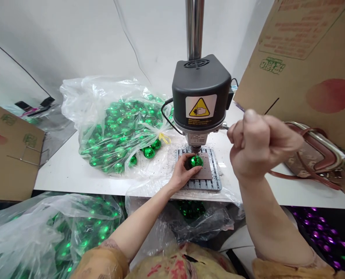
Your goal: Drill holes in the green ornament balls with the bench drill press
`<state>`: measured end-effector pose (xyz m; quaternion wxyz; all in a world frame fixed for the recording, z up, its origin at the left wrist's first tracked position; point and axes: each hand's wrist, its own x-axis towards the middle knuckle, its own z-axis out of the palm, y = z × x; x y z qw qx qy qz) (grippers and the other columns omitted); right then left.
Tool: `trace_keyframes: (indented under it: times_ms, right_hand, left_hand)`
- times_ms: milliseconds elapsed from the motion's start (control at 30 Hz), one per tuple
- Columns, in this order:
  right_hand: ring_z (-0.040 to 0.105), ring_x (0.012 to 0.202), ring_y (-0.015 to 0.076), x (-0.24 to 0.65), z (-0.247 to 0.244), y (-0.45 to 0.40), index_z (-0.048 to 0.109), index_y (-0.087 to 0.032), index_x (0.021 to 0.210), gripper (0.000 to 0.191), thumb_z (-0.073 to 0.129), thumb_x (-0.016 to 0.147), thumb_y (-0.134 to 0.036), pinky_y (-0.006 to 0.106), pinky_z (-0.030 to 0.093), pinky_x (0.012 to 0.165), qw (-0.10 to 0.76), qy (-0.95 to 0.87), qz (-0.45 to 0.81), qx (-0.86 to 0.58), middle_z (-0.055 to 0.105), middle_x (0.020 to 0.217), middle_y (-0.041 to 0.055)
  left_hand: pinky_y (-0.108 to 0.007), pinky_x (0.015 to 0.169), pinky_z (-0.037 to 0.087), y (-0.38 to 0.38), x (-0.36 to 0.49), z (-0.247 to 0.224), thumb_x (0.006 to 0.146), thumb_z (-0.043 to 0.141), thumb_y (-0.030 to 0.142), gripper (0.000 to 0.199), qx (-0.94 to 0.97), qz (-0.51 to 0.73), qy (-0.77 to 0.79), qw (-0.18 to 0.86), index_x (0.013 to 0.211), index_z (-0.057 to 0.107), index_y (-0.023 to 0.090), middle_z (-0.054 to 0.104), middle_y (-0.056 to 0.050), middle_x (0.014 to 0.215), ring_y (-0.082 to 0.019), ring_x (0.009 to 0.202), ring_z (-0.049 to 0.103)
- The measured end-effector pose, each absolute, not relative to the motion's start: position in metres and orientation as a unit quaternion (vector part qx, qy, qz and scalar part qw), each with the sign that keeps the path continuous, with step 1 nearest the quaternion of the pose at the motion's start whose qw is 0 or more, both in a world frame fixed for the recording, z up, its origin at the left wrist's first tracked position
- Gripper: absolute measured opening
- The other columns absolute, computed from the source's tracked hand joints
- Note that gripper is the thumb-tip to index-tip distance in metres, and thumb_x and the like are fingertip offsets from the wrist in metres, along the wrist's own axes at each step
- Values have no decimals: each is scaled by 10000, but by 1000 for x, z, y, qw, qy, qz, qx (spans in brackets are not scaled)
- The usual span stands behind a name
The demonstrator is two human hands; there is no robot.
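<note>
A shiny green faceted ball [196, 161] sits on the brown pad [207, 170] over the slotted metal base plate [217, 182]. My left hand [181, 173] pinches it from the left, thumb in front and fingers behind. Right above the ball is the chuck [195, 148] of a black drill press [201, 83]; whether the bit touches it I cannot tell. Raised at the right of the machine, my right hand [258, 145] is closed around its feed lever [225, 127], most of which the fingers hide.
Left of the press, a clear plastic bag [85, 97] of green balls lies on the white table [59, 180], several balls [149, 152] loose at its mouth. Cardboard boxes [300, 77] flank the table. A handbag [314, 155] is at right, purple balls [320, 232] below.
</note>
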<state>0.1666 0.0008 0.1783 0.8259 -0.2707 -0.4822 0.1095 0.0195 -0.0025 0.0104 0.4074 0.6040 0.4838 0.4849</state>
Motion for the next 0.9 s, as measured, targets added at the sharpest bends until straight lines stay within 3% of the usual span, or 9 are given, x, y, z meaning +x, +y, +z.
trace_keyframes:
  times_ms: [167, 267, 367, 467, 567, 633, 733, 900]
  right_hand:
    - [330, 396, 41, 164, 209, 4, 352, -186, 485, 435, 579, 856, -187, 272, 242, 435, 822, -476, 160, -267, 319, 421, -71]
    - [362, 409, 28, 164, 208, 5, 372, -174, 482, 439, 579, 868, -204, 258, 258, 458, 823, -477, 152, -267, 360, 422, -71]
    - [387, 421, 15, 164, 204, 5, 366, -165, 491, 443, 570, 881, -220, 245, 255, 469, 825, -479, 147, -262, 370, 432, -70]
    - [393, 419, 9, 163, 204, 5, 347, -162, 499, 444, 565, 883, -213, 244, 244, 466, 829, -478, 141, -254, 359, 434, -68]
    - [391, 421, 11, 162, 204, 5, 333, -166, 508, 439, 558, 883, -198, 252, 241, 462, 832, -476, 137, -249, 355, 439, -66]
    - [395, 424, 17, 162, 204, 5, 327, -173, 516, 430, 549, 884, -191, 260, 242, 458, 831, -479, 140, -246, 356, 445, -66]
    - [395, 420, 19, 163, 203, 5, 321, -180, 520, 428, 544, 885, -189, 258, 243, 446, 829, -484, 146, -239, 362, 446, -70]
    - [384, 414, 7, 164, 202, 4, 345, -168, 506, 449, 554, 894, -255, 229, 257, 442, 827, -484, 141, -250, 371, 443, -82]
  left_hand:
    - [-358, 834, 495, -35, 15, 33, 740, 808, 456, 416, 629, 479, 537, 294, 1016, 611, 216, 661, -51, 988, -218, 936, 628]
    - [-318, 690, 467, -72, 4, 37, 730, 795, 525, 409, 736, 372, 496, 274, 939, 604, 229, 635, -26, 868, -191, 783, 601]
    - [-329, 644, 437, -101, -10, 30, 736, 770, 583, 410, 852, 255, 405, 210, 931, 631, 251, 638, -38, 856, -215, 759, 597]
    - [-343, 656, 451, -102, -27, 25, 751, 740, 625, 476, 874, 258, 373, 175, 1020, 641, 245, 652, -57, 884, -234, 779, 613]
    - [-340, 743, 480, -72, -53, 30, 915, 608, 501, 295, 803, 345, 460, 156, 1037, 634, 233, 650, -60, 908, -222, 842, 628]
    - [-374, 817, 473, -41, -74, 36, 969, 536, 363, 181, 723, 370, 579, 76, 997, 644, 221, 635, -85, 943, -248, 915, 612]
    - [-458, 906, 455, 1, -104, 42, 861, 667, 220, 196, 646, 318, 694, 15, 1054, 658, 191, 599, -136, 1095, -320, 1021, 571]
    - [-402, 896, 496, 17, -102, 41, 803, 704, 182, 247, 684, 337, 642, 80, 1046, 666, 205, 603, -89, 1076, -251, 983, 605]
